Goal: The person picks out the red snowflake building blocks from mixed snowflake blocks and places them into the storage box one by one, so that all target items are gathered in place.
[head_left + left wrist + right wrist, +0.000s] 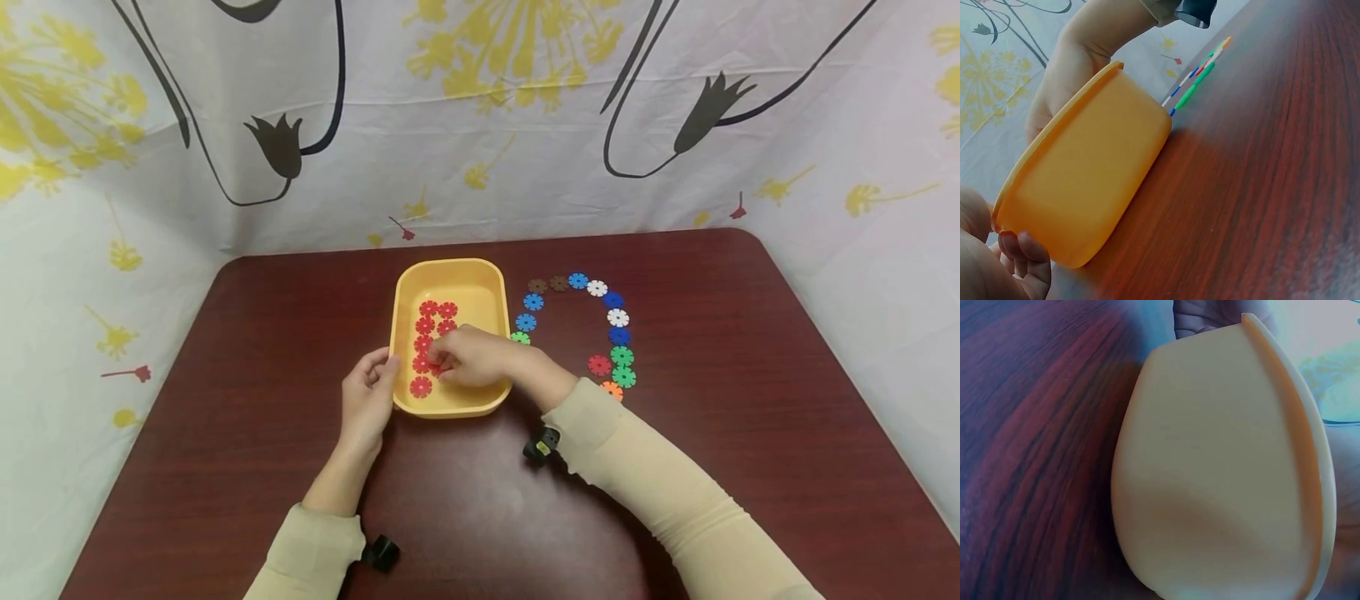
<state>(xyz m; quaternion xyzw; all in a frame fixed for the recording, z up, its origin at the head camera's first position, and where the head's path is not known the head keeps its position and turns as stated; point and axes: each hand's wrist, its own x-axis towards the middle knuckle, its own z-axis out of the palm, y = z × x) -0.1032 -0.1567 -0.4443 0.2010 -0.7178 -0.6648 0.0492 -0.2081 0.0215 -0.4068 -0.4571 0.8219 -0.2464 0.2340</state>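
A yellow plastic tray (487, 292) sits on the table, with several red notched discs (421, 387) laid in rows on its floor. At the tray's left side my left hand (367, 396) grips the rim between thumb and curled fingers; the left wrist view shows those fingers (1035, 256) against the outer wall. My right hand (476, 357) reaches over the right wall into the tray, its fingertips pinching at a red disc mostly hidden beneath them. Only the tray's outer wall (1210, 456) stands out in the right wrist view, so the right fingertips are hidden there.
Right of the tray, an arch of flat notched discs in brown, blue, white, green and orange (612, 390) lies on the dark red table (300, 308). One red disc (599, 365) lies inside its right side. A patterned cloth (450, 183) hangs behind the table.
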